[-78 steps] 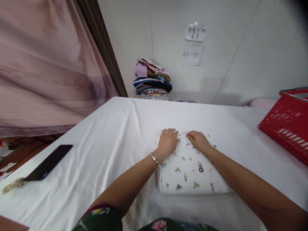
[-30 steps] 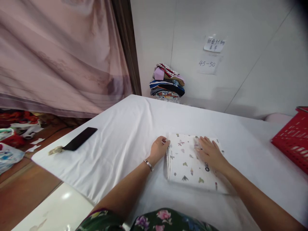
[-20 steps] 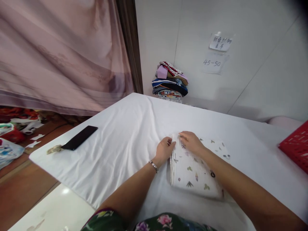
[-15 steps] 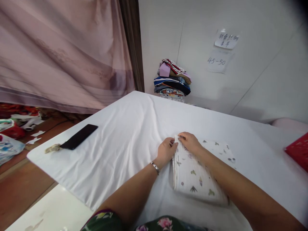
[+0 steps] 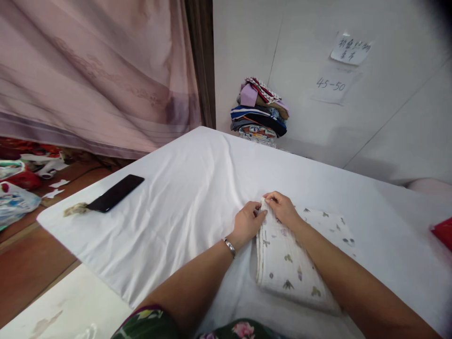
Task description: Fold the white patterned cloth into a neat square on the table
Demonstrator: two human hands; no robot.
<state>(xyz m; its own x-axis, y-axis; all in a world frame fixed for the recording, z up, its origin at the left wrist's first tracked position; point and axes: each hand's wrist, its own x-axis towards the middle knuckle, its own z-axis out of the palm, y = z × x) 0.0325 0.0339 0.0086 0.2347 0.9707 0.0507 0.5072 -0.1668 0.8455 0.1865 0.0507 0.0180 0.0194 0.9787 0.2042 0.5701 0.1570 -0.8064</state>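
A folded white muslin cloth (image 5: 287,268) with small printed leaves and plants lies in front of me, its layers showing along the left edge. My left hand (image 5: 248,220), with a silver bracelet at the wrist, pinches that edge near its far left corner. Close beside it, my right hand (image 5: 281,208) grips the same corner between thumb and fingers. The right forearm passes over the cloth and hides part of it. Beyond that arm, another printed part of the cloth lies flat.
A white sheet (image 5: 183,188) with creases covers the table. On its left lies a black phone (image 5: 116,193) with a pale strap. Folded clothes (image 5: 261,113) are stacked beyond the far edge. A red object (image 5: 443,233) is at the right, and a pink curtain (image 5: 106,70) hangs at the left.
The view has shifted slightly, so the red object at the right shows less. Both hands keep hold of the cloth's corner, with little movement between them.
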